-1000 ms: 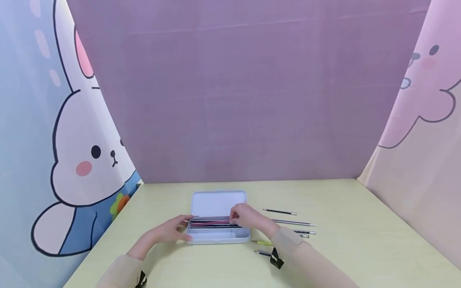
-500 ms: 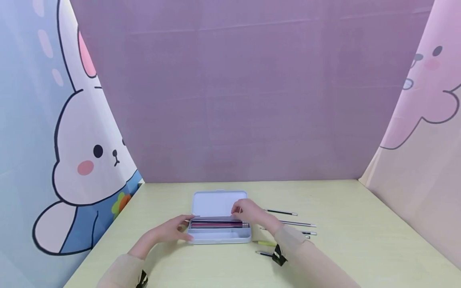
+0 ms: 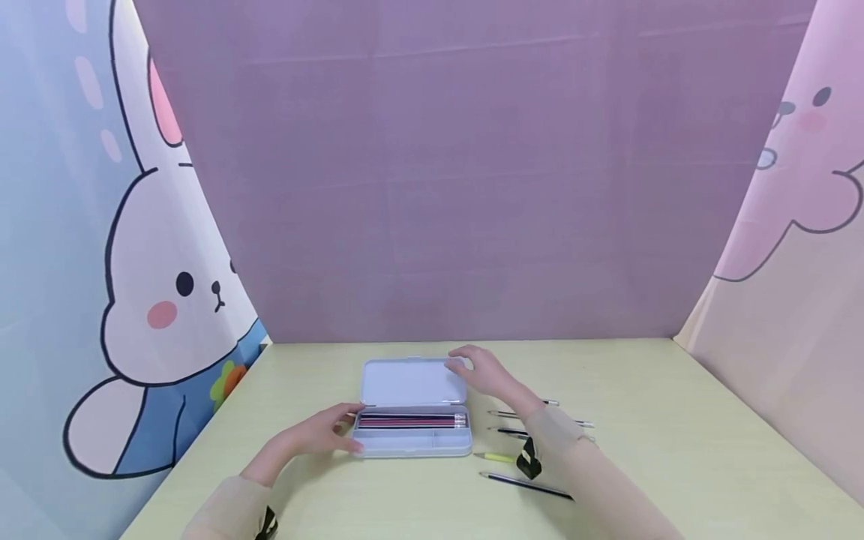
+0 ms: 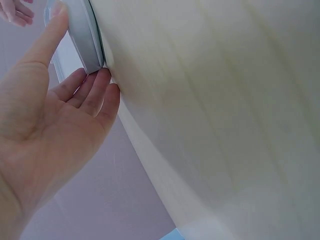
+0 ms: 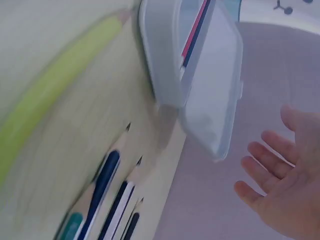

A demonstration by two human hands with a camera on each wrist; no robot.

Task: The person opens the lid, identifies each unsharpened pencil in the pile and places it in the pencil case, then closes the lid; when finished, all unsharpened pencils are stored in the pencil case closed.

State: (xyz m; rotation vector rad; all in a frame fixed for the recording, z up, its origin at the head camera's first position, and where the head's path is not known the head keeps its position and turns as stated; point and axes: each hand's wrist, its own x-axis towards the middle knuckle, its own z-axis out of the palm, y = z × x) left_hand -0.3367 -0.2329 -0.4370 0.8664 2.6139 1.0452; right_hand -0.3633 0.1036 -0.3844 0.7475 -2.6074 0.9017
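Observation:
An open pale grey pencil case [image 3: 413,444] lies in the middle of the table, its lid [image 3: 410,382] folded back flat. Several pink and dark pencils [image 3: 412,421] lie in the tray's rear slot. My left hand [image 3: 346,430] rests against the case's left end, thumb on the rim and straight fingers at the lower corner [image 4: 95,90]. My right hand [image 3: 466,364] hovers by the lid's far right corner, holding nothing, its fingers [image 5: 260,155] spread. Loose pencils [image 3: 540,417] lie right of the case.
A yellow-green pencil [image 3: 496,457] and a long dark pencil [image 3: 526,485] lie near my right forearm. The table [image 3: 675,435] is pale yellow. A purple backdrop and cartoon curtains close in the back and both sides.
My right hand has left the pencils in the tray and moved back to the lid's far right corner. The pink pencil now lies flat in the tray. The left hand has stayed put.

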